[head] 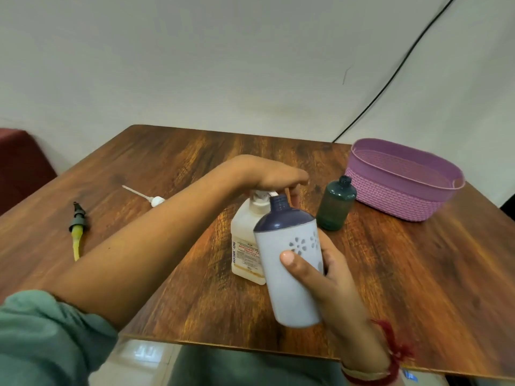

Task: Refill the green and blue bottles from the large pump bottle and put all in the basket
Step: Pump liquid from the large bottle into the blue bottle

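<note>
White plastic pump bottle stands mid-counter; the left hand lies flat on its pump, while the right hand grips the uncapped blue-topped bottle with its mouth at the nozzle.

blue bottle uncapped, tilted at pump bottle spout | green bottle upright beside empty basket
</note>
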`<state>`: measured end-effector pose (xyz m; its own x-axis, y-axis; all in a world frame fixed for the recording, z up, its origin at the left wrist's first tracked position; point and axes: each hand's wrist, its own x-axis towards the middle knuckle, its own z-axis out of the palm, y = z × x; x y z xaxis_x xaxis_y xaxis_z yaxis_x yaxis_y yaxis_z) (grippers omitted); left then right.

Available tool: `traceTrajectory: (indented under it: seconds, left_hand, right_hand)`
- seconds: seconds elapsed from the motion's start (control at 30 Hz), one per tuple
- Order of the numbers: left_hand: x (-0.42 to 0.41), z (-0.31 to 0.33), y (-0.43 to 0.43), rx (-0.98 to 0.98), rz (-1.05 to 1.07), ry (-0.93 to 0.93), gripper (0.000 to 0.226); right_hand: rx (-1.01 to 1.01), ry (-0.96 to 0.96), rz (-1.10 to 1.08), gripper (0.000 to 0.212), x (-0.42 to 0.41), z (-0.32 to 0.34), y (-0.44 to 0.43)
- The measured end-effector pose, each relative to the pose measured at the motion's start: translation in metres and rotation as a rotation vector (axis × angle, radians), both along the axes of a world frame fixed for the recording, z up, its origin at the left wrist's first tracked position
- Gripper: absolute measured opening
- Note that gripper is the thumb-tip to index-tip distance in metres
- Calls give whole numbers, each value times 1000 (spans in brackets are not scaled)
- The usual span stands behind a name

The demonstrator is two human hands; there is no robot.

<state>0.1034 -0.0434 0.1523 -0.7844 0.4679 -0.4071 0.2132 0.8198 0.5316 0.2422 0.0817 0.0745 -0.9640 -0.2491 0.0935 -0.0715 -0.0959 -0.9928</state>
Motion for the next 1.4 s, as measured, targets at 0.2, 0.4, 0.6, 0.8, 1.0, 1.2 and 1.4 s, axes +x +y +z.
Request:
traceTrajectory:
  seconds: [0.2,0.4,0.6,0.8,1.0,1.2,1.4]
  left_hand:
    - [5,16,1,-55,-70,31,58]
    - [3,-1,-6,12,1,15,56]
    - [6,13,-3,-15,-79,58,54]
    - [7,1,-4,62,-11,31,52]
    - [1,14,-2,-15,-67,29,62]
    - [2,-2,-4,64,-11,-4,51]
    - [6,17,1,-13,-76,28,57]
  right_hand:
    - [-1,7,5,62,1,5,1]
    - [14,-9,-1,60,1,2,-5]
    - [11,1,7,63,2,5,-1]
    - [1,-1,12,54,4,2,-5]
    - [11,17,6,62,1,9,1]
    - [16,-9,-3,62,1,1,-3]
    - [4,5,-7,62,0,5,1]
